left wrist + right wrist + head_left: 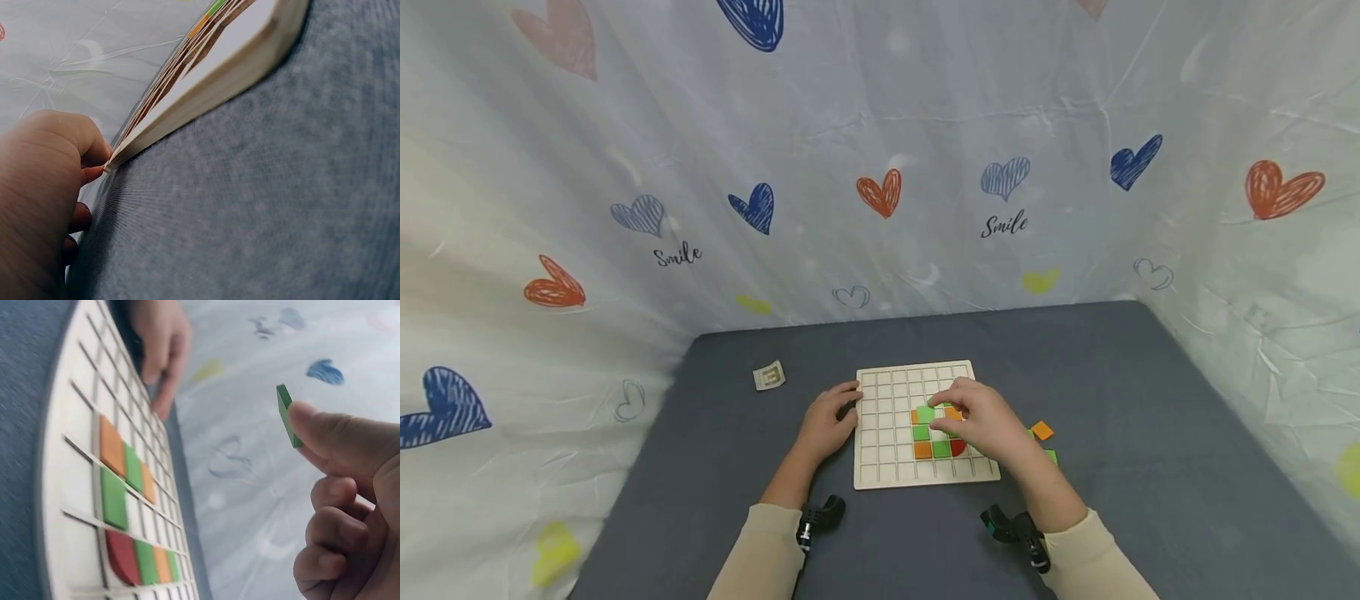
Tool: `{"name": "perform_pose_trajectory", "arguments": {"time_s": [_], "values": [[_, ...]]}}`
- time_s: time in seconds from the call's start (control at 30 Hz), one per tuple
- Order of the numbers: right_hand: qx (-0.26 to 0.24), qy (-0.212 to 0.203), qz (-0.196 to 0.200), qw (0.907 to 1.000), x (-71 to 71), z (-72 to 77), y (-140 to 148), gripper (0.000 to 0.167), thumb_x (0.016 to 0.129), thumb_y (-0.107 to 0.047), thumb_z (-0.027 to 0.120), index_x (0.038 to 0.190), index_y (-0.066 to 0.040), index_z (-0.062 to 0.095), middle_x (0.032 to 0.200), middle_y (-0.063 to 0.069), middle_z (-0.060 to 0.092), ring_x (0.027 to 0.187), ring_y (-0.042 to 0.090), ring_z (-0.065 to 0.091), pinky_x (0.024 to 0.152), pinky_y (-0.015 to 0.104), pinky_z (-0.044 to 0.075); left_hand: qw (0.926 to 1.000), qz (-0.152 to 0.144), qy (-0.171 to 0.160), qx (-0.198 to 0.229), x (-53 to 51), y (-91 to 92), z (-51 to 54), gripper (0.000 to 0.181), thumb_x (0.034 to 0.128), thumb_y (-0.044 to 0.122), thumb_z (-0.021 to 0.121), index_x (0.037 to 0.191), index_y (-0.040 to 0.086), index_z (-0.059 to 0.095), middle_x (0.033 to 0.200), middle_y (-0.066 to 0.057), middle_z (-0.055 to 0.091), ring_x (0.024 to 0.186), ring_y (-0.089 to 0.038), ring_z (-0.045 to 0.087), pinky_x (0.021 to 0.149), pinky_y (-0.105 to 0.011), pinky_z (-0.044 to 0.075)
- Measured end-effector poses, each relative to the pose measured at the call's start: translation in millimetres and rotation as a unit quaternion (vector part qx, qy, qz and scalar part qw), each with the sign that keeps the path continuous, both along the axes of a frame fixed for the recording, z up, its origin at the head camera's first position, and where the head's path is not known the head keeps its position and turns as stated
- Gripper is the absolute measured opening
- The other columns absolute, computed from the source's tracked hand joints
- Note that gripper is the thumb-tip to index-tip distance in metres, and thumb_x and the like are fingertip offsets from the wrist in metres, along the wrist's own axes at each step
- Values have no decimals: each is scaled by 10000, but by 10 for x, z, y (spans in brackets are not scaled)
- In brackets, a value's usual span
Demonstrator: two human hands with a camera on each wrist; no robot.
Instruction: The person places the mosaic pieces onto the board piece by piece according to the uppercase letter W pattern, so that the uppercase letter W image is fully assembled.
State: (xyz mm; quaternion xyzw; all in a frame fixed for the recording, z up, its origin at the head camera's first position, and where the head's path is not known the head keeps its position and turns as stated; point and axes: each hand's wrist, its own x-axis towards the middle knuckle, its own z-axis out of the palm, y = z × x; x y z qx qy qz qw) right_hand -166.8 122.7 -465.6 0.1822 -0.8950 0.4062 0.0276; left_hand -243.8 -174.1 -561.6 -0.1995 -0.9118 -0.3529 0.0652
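Note:
In the head view my right hand (977, 418) is above the wooden grid board (880, 475). Thumb and forefinger pinch a square green tile (287, 415), seen edge-on in the right wrist view; its other fingers curl inward. My left hand (826, 423) is at the board's left edge, fingertips touching the rim. In the left wrist view those fingers meet the board's corner (115, 164). Set in the grid are orange tiles (112, 445), green tiles (114, 497) and a red rounded tile (122, 555). The right hand hides part of the pattern from the head camera.
Right of the board, partly behind the right forearm, lie a loose orange tile (1042, 430) and a green tile (1052, 456). A small pale printed piece (769, 376) lies at the back left of the dark grey tabletop (1150, 467). A heart-printed curtain (820, 267) surrounds the table.

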Motion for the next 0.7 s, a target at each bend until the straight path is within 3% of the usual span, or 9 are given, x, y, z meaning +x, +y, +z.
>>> {"name": "perform_pose_trajectory", "arguments": {"time_s": [0.2,0.3,0.43,0.53,0.7], "values": [[197,-328,-159,9991,7,-163,-260,230,854,-221,847,1079,-209,804,1046,-59,711,940,217,651,793,393,533,10000,-1,17,-46,-15,-3,-16,352,1008,119,576,1336,76,695,1484,-53,560,1368,-330,500,1104,-555,400],[339,-383,-211,9985,4,-250,-360,213,844,-222,850,1051,-188,813,839,-41,702,759,159,636,650,325,509,10000,-8,48,-81,-21,-12,-16,350,1010,121,577,1337,74,694,1484,-61,560,1375,-332,494,1113,-552,394],[549,-452,-117,9974,4,-371,-447,215,829,-198,851,1035,-146,814,583,-58,543,524,91,470,486,271,353,9999,-18,93,-107,-19,-18,-7,347,1010,120,583,1335,68,694,1482,-70,562,1378,-337,492,1116,-556,390],[790,-446,-96,9958,10,-456,-488,214,816,-182,850,1023,-136,817,655,-87,611,564,47,499,512,263,403,9999,-31,97,-99,-14,-16,-6,348,1009,123,582,1334,68,695,1480,-67,563,1377,-340,492,1116,-561,388],[1092,-373,-161,9932,12,-535,-528,208,799,-168,849,1003,-132,824,874,-32,741,723,106,618,615,327,493,10000,-33,35,-61,-13,-11,-13,351,1008,128,581,1335,74,695,1483,-61,561,1384,-342,485,1123,-563,377]]}}
